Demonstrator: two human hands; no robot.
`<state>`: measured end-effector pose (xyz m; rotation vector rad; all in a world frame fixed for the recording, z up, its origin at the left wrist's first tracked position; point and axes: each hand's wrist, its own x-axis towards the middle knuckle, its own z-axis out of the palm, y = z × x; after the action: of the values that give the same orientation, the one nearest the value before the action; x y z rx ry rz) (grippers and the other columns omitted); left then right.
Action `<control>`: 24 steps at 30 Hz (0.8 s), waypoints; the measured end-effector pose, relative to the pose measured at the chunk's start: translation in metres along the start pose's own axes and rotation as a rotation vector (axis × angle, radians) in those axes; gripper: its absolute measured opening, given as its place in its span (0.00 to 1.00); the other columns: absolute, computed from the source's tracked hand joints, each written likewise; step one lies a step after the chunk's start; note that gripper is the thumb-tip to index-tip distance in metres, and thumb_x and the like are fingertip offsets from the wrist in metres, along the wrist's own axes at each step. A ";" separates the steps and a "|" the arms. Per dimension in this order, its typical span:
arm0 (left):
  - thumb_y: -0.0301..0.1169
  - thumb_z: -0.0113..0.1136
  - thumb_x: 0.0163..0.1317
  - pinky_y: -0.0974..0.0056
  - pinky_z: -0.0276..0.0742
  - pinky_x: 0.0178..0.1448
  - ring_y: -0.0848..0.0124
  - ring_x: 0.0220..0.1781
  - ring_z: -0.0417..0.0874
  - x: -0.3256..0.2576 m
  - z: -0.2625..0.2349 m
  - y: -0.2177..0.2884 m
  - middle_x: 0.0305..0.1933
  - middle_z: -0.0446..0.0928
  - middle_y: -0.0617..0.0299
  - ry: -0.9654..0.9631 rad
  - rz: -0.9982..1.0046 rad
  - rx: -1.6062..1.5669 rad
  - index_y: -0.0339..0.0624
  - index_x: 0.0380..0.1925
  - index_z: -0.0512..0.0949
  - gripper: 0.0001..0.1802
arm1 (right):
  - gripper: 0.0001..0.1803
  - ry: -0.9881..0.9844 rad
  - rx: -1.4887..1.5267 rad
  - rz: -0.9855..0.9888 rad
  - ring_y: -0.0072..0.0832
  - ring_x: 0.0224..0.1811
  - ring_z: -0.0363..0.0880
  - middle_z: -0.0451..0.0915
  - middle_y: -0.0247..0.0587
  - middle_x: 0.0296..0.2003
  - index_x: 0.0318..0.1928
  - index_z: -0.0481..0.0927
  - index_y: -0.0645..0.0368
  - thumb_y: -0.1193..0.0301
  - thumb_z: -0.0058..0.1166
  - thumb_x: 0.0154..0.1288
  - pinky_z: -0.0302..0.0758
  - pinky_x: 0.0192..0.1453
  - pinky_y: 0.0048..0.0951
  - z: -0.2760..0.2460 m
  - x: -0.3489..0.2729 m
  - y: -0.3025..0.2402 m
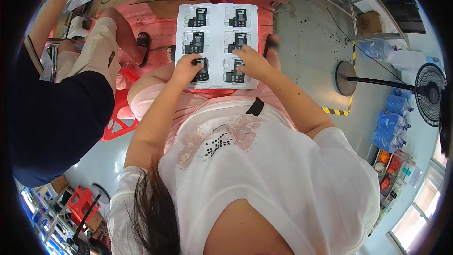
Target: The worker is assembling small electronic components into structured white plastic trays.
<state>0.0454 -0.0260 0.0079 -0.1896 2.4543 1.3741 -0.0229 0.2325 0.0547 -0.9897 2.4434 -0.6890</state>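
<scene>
1. The white tray (216, 16) rests on the person's lap, long side running away from the body — a position that keeps all six pockets within reach of both hands.
2. The tray holds six black parts, two columns by three rows; each sits in its own moulded pocket, apart from its neighbours.
3. The left hand (187, 66) is at the nearest left pocket. Its fingers are curled over the black part (202, 75) there and touch it; whether it is pinched or only pressed cannot be told.
4. The right hand (252, 62) lies on the nearest right pocket, fingers spread loosely over the second black part (234, 76), apparently steadying it.
5. A co-worker's dark sleeve (56, 123) is at the left, clear of the tray.
6. A standing fan (429, 92) is at the right.
</scene>
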 end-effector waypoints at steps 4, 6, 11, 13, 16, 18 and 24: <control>0.27 0.64 0.49 0.58 0.70 0.53 0.57 0.52 0.71 -0.039 0.018 0.029 0.53 0.68 0.50 0.395 0.282 0.331 0.41 0.50 0.72 0.25 | 0.29 0.229 -0.289 -0.144 0.41 0.52 0.68 0.68 0.45 0.51 0.52 0.70 0.57 0.67 0.61 0.45 0.71 0.47 0.41 0.010 -0.022 -0.019; 0.28 0.63 0.50 0.55 0.65 0.60 0.56 0.61 0.65 -0.054 0.018 0.030 0.60 0.63 0.51 0.407 0.365 0.511 0.43 0.55 0.68 0.29 | 0.29 0.103 -0.332 -0.150 0.40 0.53 0.68 0.68 0.46 0.51 0.51 0.71 0.57 0.67 0.60 0.45 0.70 0.48 0.41 0.026 -0.037 -0.020; 0.32 0.57 0.55 0.55 0.62 0.63 0.60 0.63 0.64 -0.058 0.006 0.016 0.64 0.61 0.57 0.110 0.503 0.813 0.45 0.56 0.66 0.27 | 0.24 0.203 -0.708 -0.290 0.39 0.59 0.66 0.66 0.45 0.59 0.53 0.72 0.58 0.67 0.50 0.54 0.64 0.57 0.53 0.052 -0.064 0.001; 0.32 0.55 0.55 0.54 0.60 0.64 0.64 0.65 0.63 -0.054 -0.004 0.007 0.65 0.60 0.59 0.076 0.645 1.034 0.46 0.54 0.69 0.24 | 0.24 0.170 -0.697 -0.265 0.39 0.59 0.66 0.66 0.46 0.59 0.54 0.72 0.58 0.67 0.49 0.55 0.62 0.57 0.55 0.054 -0.064 -0.001; 0.32 0.53 0.56 0.54 0.59 0.65 0.65 0.65 0.63 -0.058 -0.017 0.006 0.65 0.60 0.57 0.014 0.643 1.053 0.45 0.54 0.69 0.23 | 0.23 0.138 -0.702 -0.249 0.39 0.59 0.66 0.66 0.46 0.59 0.54 0.72 0.58 0.67 0.47 0.56 0.61 0.58 0.57 0.057 -0.063 -0.001; 0.33 0.54 0.56 0.54 0.59 0.65 0.64 0.65 0.63 -0.057 -0.022 0.012 0.65 0.60 0.56 -0.019 0.632 1.031 0.45 0.54 0.69 0.23 | 0.23 0.138 -0.720 -0.267 0.38 0.59 0.66 0.66 0.46 0.59 0.53 0.72 0.58 0.66 0.47 0.56 0.61 0.58 0.56 0.057 -0.062 0.001; 0.34 0.56 0.54 0.53 0.58 0.67 0.56 0.63 0.65 -0.042 -0.010 0.035 0.63 0.60 0.46 -0.145 0.493 1.036 0.35 0.53 0.68 0.26 | 0.20 0.115 -0.628 -0.232 0.37 0.58 0.66 0.67 0.45 0.57 0.50 0.73 0.57 0.68 0.48 0.55 0.62 0.57 0.54 0.053 -0.056 -0.005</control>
<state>0.0736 -0.0181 0.0554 0.7516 2.8144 0.0713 0.0455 0.2553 0.0259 -1.5145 2.7341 -0.0204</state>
